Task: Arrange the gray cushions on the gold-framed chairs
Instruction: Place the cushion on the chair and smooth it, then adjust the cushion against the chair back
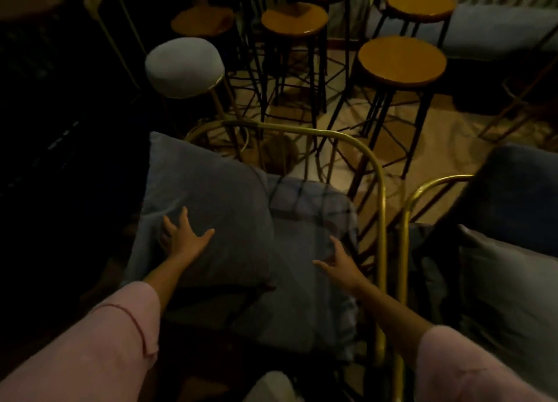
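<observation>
A large gray cushion (pixel 208 202) leans upright at the left of a gold-framed chair (pixel 381 190). My left hand (pixel 181 235) lies flat on the cushion's lower front with its fingers spread. A gray seat pad with a faint check pattern (pixel 314 220) covers the chair seat to the right of the cushion. My right hand (pixel 339 261) rests open on this pad, next to the gold side rail. A second gold-framed chair (pixel 422 190) stands to the right with a dark cushion (pixel 519 196) and a paler gray cushion (pixel 507 283) on it.
Several wooden-topped bar stools (pixel 401 61) with black legs crowd the floor beyond the chairs. A stool with a pale padded seat (pixel 184 66) stands at the back left. The left side is dark. A pale object (pixel 268 386) sits at the bottom edge.
</observation>
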The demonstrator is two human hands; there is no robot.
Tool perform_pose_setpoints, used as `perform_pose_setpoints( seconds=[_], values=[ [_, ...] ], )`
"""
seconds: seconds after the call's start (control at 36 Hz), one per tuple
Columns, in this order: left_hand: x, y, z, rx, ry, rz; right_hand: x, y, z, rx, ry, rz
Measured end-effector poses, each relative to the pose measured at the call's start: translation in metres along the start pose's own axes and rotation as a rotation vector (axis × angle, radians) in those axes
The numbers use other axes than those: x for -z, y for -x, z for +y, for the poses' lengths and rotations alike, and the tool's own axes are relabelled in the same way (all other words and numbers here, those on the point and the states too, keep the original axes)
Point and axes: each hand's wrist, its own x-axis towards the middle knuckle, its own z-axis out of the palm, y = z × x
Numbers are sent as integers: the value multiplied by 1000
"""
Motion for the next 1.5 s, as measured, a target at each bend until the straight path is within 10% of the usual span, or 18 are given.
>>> perform_pose_setpoints(
  seconds=[0.75, 1.5],
  values=[
    [-9, -201, -98, -128, 57, 121, -191, -247, -44, -442, -507, 104],
    [-84, -105, -69, -84, 542, -244, -100, -35, 21, -352, -497, 382]
  ],
)
